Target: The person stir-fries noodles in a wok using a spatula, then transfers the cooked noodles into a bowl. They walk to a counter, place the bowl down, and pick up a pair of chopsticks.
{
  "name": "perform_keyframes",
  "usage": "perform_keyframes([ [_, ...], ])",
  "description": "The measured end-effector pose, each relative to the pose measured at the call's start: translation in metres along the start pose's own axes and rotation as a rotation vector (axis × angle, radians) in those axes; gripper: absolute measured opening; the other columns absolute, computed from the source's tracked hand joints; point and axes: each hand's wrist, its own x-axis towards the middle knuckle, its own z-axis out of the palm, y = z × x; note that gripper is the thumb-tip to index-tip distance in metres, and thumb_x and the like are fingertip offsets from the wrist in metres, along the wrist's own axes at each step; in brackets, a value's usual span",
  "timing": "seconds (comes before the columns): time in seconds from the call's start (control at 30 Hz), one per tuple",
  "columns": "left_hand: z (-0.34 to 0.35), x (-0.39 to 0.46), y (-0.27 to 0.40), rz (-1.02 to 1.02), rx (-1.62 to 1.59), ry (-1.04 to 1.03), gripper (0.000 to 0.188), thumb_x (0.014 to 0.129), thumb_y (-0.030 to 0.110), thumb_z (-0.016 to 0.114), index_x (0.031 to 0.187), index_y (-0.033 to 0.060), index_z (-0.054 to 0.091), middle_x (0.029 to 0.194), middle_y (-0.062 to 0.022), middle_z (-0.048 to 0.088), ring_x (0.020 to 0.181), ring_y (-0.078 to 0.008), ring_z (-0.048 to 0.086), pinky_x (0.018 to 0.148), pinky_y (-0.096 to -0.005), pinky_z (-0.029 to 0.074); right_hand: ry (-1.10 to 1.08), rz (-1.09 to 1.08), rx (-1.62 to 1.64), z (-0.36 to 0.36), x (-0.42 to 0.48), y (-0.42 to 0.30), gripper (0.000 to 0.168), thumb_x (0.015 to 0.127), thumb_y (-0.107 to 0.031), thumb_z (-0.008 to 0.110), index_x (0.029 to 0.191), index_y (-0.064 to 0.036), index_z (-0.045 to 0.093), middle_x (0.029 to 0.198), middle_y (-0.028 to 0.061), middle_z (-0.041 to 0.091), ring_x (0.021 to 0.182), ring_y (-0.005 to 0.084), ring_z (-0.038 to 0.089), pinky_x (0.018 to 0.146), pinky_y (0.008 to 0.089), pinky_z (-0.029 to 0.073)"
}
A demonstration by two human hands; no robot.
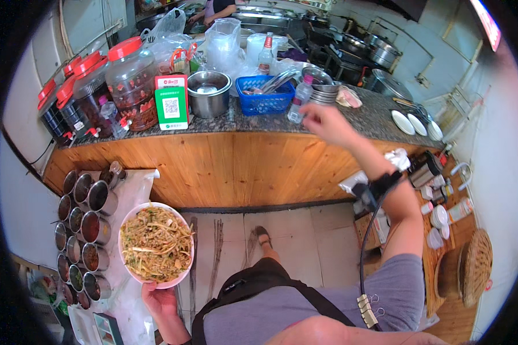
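A pink-rimmed bowl of fried rice (157, 243) with egg-like strips on top is held up by my left hand (159, 302) at its near rim, beside the table with the metal pots. My right hand (328, 123) is raised over the front edge of the granite counter, its fingers curled; whether anything small is between them I cannot tell. Just left of that hand stands a clear plastic bottle with a pink cap (300, 99). A blue plastic basket (265, 97) holding metal utensils is left of the bottle, and stacked metal bowls (323, 95) are behind the hand.
Several metal pots of seasonings (97, 228) stand at left. Large red-lidded jars (131, 86), a payment-code sign (172, 108) and nested steel pots (209, 95) line the granite counter (362, 125). White plates (403, 123) lie at right, above a wooden shelf. Another person (213, 10) stands beyond the counter.
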Motion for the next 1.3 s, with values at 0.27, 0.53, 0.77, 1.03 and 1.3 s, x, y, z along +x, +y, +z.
perform_keyframes([
  [0.27, -0.021, -0.088, -0.025, 0.287, -0.128, 0.270, 0.069, 0.066, 0.004, 0.050, 0.134, -0.0018, 0.036, 0.130, -0.0187, 0.048, 0.118, -0.0329, 0.049, 0.101, -0.0448, 0.044, -0.482, -0.504, -0.911, 0.041, 0.118, 0.016, 0.017, 0.074, -0.011, 0.062, 0.089, -0.010, 0.070, 0.097, 0.0117, 0.066, 0.088, 0.0288, 0.065, 0.068, 0.0399, 0.053],
  [0.53, -0.021, -0.167, -0.030, 0.414, -0.153, 0.457, 0.064, 0.068, 0.002, 0.053, 0.132, -0.0027, 0.041, 0.128, -0.0181, 0.051, 0.115, -0.0306, 0.053, 0.099, -0.0421, 0.047, -0.770, -0.649, -0.896, 0.044, 0.091, -0.003, 0.010, 0.071, -0.009, 0.062, 0.078, -0.009, 0.070, 0.083, 0.0129, 0.067, 0.079, 0.0295, 0.067, 0.063, 0.0399, 0.054],
  [0.77, -0.034, -0.175, -0.030, 0.436, -0.184, 0.536, 0.061, 0.070, 0.001, 0.055, 0.129, -0.0027, 0.043, 0.127, -0.0171, 0.052, 0.112, -0.0302, 0.055, 0.096, -0.0388, 0.049, -0.812, -0.630, -0.912, 0.018, 0.093, -0.011, 0.015, 0.066, -0.016, 0.064, 0.077, -0.005, 0.063, 0.087, 0.0092, 0.062, 0.085, 0.0293, 0.060, 0.072, 0.0410, 0.049],
  [1.03, -0.057, -0.205, -0.017, 0.484, -0.136, 0.487, 0.048, 0.079, 0.003, 0.055, 0.126, -0.0050, 0.046, 0.124, -0.0168, 0.055, 0.116, -0.0275, 0.053, 0.099, -0.0359, 0.046, -0.927, -0.511, -0.385, 0.056, 0.086, -0.017, 0.028, 0.067, -0.027, 0.072, 0.082, -0.005, 0.063, 0.079, 0.0096, 0.061, 0.080, 0.0319, 0.061, 0.067, 0.0428, 0.047],
  [1.3, -0.021, -0.230, -0.073, 0.635, -0.253, 0.597, 0.066, 0.070, 0.001, 0.058, 0.132, -0.0062, 0.036, 0.128, -0.0208, 0.049, 0.118, -0.0324, 0.050, 0.101, -0.0448, 0.044, -1.085, -0.132, 0.326, 0.043, 0.125, -0.030, 0.027, 0.087, -0.021, 0.061, 0.109, -0.007, 0.059, 0.097, 0.0049, 0.067, 0.090, 0.0152, 0.061, 0.075, 0.0343, 0.047],
])
